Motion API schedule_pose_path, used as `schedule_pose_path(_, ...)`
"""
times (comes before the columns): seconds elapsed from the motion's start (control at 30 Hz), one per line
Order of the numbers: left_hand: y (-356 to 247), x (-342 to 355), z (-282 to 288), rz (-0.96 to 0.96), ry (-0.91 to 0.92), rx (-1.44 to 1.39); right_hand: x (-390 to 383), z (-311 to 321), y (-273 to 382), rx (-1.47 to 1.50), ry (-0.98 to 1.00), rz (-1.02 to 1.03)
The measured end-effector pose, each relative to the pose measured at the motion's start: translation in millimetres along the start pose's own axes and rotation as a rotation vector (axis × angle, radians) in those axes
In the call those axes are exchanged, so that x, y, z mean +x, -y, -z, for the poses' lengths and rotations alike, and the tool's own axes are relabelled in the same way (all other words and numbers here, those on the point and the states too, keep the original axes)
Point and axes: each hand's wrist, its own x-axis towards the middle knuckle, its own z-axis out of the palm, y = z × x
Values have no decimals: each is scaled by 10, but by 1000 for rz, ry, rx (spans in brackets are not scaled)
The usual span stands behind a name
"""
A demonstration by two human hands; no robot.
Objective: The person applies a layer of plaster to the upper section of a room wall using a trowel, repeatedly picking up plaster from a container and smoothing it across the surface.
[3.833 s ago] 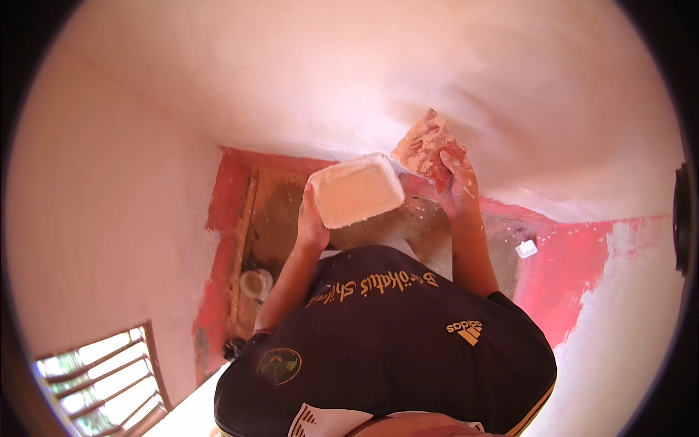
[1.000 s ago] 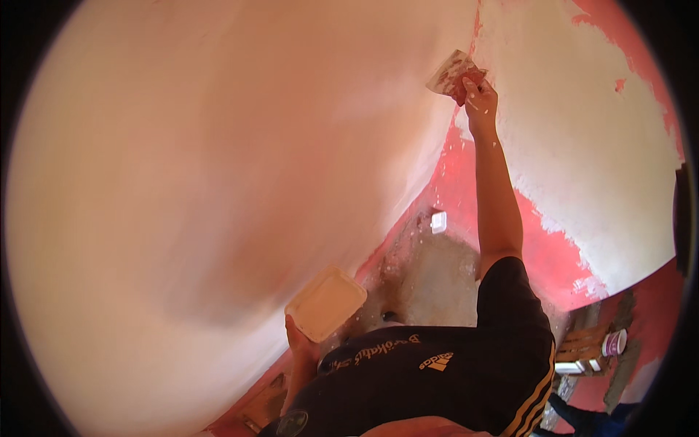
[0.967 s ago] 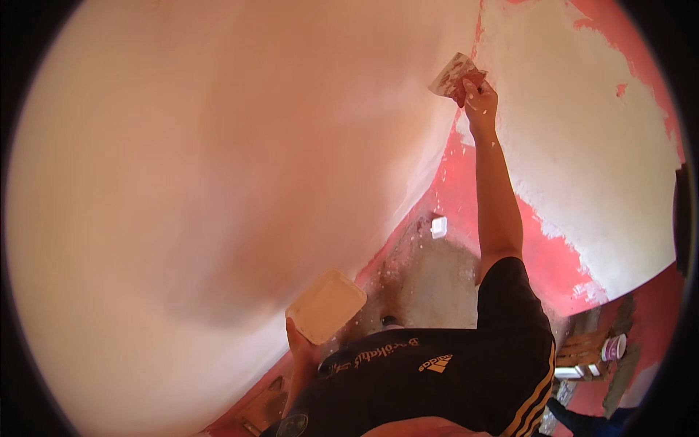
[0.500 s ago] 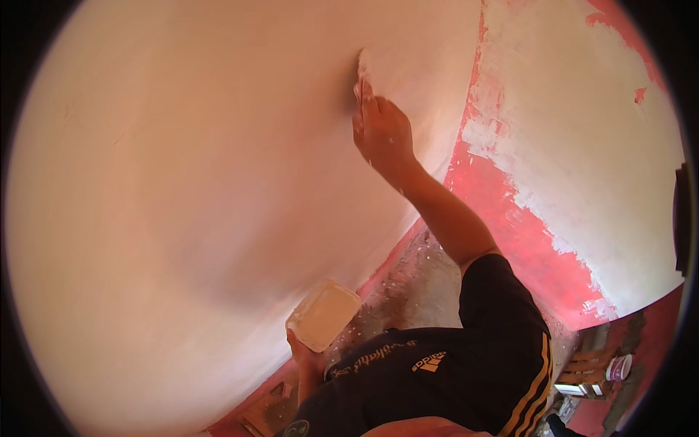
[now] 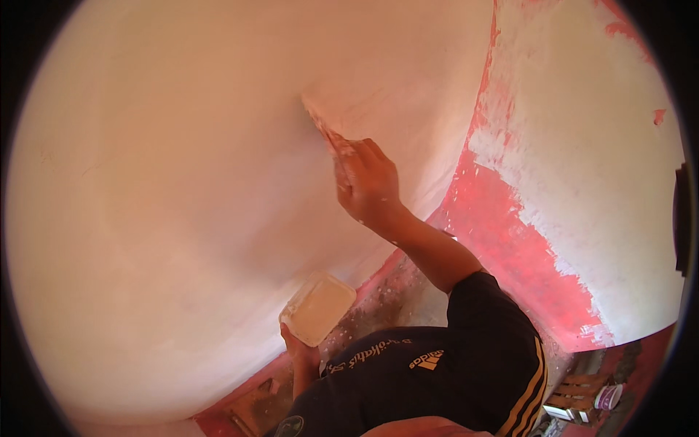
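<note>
Pale-smeared scraper [image 5: 325,127] points to 11 o'clock, right hand [image 5: 370,178] clamped on it, left hand [image 5: 300,351] gripping shallow tray [image 5: 331,318].

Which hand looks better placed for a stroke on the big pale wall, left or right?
Probably the right hand: it's raised at the wall, gripping a scraper whose edge seems to touch the surface. The left hand is lower, occupied with holding a tray.
</note>
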Motion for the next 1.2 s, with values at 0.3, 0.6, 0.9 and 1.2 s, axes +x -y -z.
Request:
schedule_pose_path(0.3, 191, -54, -376, 34, -57, 51, 162, 158, -1555, -261, -125, -169)
schedule_pose_path(0.6, 384, -166, -548, -39, -99, 46, 152, 631, -1604, 329, -194, -763)
schedule_pose_path(0.9, 355, -187, -962, 101, -198, 83, -420, 344, -706, 156, 51, 1)
schedule_pose_path(1.2, 492, -173, -1038, -73, -231, 0, -31, 169, -2242, -265, -210, -231)
